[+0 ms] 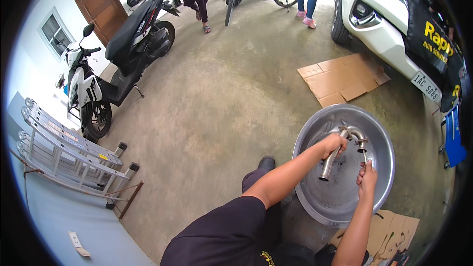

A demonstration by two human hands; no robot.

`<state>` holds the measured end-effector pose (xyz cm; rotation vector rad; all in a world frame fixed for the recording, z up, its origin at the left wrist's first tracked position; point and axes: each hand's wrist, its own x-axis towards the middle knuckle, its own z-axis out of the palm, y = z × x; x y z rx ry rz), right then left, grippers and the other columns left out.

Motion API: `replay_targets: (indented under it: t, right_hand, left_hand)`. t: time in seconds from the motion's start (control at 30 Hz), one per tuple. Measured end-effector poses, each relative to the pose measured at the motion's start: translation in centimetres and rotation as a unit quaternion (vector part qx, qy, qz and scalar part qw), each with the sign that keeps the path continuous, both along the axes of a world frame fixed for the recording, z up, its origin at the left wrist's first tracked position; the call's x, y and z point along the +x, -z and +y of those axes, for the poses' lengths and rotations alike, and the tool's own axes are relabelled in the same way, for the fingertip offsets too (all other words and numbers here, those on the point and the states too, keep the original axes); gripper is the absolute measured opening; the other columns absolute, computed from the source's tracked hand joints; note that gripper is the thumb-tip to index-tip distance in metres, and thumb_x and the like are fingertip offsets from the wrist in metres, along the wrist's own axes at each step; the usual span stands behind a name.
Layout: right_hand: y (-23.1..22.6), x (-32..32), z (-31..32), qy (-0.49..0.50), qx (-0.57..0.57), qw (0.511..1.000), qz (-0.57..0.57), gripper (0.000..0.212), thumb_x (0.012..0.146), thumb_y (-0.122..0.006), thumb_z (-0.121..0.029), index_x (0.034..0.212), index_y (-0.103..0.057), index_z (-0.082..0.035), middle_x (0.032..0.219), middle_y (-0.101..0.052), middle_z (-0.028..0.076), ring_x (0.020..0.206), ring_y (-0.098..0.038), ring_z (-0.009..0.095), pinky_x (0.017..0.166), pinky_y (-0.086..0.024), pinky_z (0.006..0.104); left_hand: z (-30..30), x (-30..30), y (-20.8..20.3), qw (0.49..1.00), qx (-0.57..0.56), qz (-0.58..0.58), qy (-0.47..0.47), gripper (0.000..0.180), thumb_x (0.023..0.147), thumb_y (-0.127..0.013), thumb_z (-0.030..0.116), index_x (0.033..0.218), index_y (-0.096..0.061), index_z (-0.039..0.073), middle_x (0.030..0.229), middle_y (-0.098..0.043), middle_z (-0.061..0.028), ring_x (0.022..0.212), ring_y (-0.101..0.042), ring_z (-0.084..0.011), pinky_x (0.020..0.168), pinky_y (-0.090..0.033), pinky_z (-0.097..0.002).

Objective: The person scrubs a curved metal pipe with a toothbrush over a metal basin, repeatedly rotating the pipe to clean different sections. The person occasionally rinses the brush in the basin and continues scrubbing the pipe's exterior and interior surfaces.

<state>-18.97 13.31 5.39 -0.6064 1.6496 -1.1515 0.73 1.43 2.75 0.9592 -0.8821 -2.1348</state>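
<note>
A bent metal pipe (327,168) with flanged ends is held over a wide round metal basin (340,202). My left hand (334,145) is closed around its straight length. One end of the pipe curves over to the right and opens downward. Just below that opening, my right hand (366,177) grips a thin, light-coloured rod-like tool (365,156), its tip at or inside the pipe's mouth. The tool's kind cannot be made out, since my fingers cover most of it. Dark smudges mark the basin's bottom.
Flattened cardboard (342,76) lies beyond the basin, and a stained cardboard piece (394,236) is near me. A white car (382,24) stands at right beside a blue wheeled item (454,138). On the left are a scooter (120,56) and folded ladder (74,150). Two people stand at the back.
</note>
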Motion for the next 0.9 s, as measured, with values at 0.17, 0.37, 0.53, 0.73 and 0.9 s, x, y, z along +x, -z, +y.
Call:
replay_targets:
  t: [0.17, 0.37, 0.53, 0.73, 0.9]
  right_hand:
    - [0.1, -0.3, -0.5, -0.052, -0.105, 0.92, 0.375, 0.03, 0.104, -0.051, -0.031, 0.102, -0.061, -0.003, 0.066, -0.057, 0.008, 0.056, -0.056, 0.024, 0.053, -0.042, 0.0375]
    - [-3.2, 3.3, 0.4, -0.045, -0.033, 0.78, 0.623, 0.028, 0.101, -0.051, -0.027, 0.101, -0.063, -0.002, 0.083, -0.067, 0.023, 0.08, -0.064, 0.044, 0.068, -0.045, 0.0527]
    - [-1.1, 1.7, -0.4, -0.016, -0.007, 0.83, 0.558, 0.031, 0.099, -0.053, -0.027, 0.087, -0.062, 0.0, 0.074, -0.067, 0.019, 0.075, -0.065, 0.039, 0.067, -0.047, 0.0468]
    - [-1.1, -2.0, -1.2, -0.05, 0.101, 0.993, -0.018, 0.027, 0.098, -0.051, -0.031, 0.083, -0.057, -0.01, 0.048, -0.033, -0.008, 0.038, -0.027, 0.008, 0.041, -0.021, 0.0288]
    - [-1.4, -2.5, -0.2, -0.039, 0.125, 0.973, -0.188, 0.026, 0.098, -0.051, -0.033, 0.084, -0.054, -0.013, 0.049, -0.026, -0.01, 0.037, -0.019, 0.006, 0.041, -0.017, 0.0262]
  left_hand:
    - [-0.3, -0.2, -0.5, 0.999, 0.024, 0.017, 0.017, 0.009, 0.077, -0.06, 0.009, 0.07, -0.054, 0.006, 0.061, -0.054, -0.0048, 0.048, -0.05, -0.0135, 0.042, -0.042, -0.0317]
    - [-0.4, -0.4, 0.7, 0.995, 0.083, 0.052, 0.037, 0.011, 0.077, -0.06, 0.009, 0.069, -0.053, 0.006, 0.061, -0.054, -0.0046, 0.049, -0.051, -0.0129, 0.043, -0.044, -0.0327]
    - [0.4, -1.1, -0.2, 0.999, 0.028, 0.03, 0.011, 0.009, 0.075, -0.061, 0.007, 0.075, -0.052, 0.006, 0.061, -0.053, -0.0049, 0.048, -0.05, -0.0134, 0.043, -0.042, -0.0328]
    - [0.4, -0.1, -0.6, 0.999, -0.014, 0.004, 0.031, 0.027, 0.076, -0.062, 0.007, 0.097, -0.046, 0.007, 0.066, -0.052, -0.0045, 0.052, -0.05, -0.013, 0.045, -0.043, -0.0313]
    - [0.3, -0.3, -0.2, 0.999, -0.031, 0.005, 0.021, 0.027, 0.075, -0.062, 0.007, 0.096, -0.045, 0.008, 0.067, -0.053, -0.0045, 0.052, -0.05, -0.0124, 0.045, -0.043, -0.0313]
